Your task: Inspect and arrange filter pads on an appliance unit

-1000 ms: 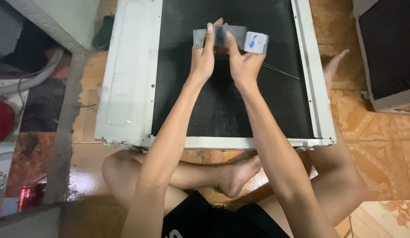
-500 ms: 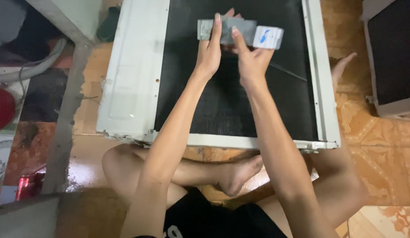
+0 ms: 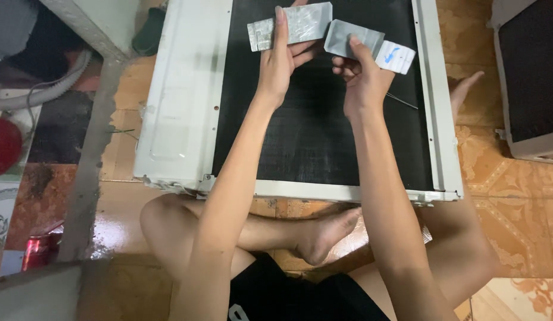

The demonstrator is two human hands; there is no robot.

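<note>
My left hand [image 3: 280, 58] holds a flat silvery-grey strip [image 3: 293, 25] over the black finned face of a white air-conditioner unit [image 3: 187, 107] that lies on the floor in front of me. My right hand [image 3: 361, 74] pinches a second grey piece [image 3: 352, 40] that has a white and blue label [image 3: 396, 57] at its right end. The two pieces are a small gap apart, near the top of the unit. I sit cross-legged, my bare foot [image 3: 324, 235] just below the unit's near edge.
A thin wire [image 3: 401, 101] lies on the black fins at the right. Another white unit [image 3: 529, 77] stands at the far right on the patterned orange tiles. At the left are a grey hose [image 3: 44, 89], a red round object [image 3: 4, 145] and a concrete ledge [image 3: 89, 160].
The grey pieces, earlier held together as one strip, have come apart: my left hand keeps the left piece and my right hand has drawn the labelled piece to the right.
</note>
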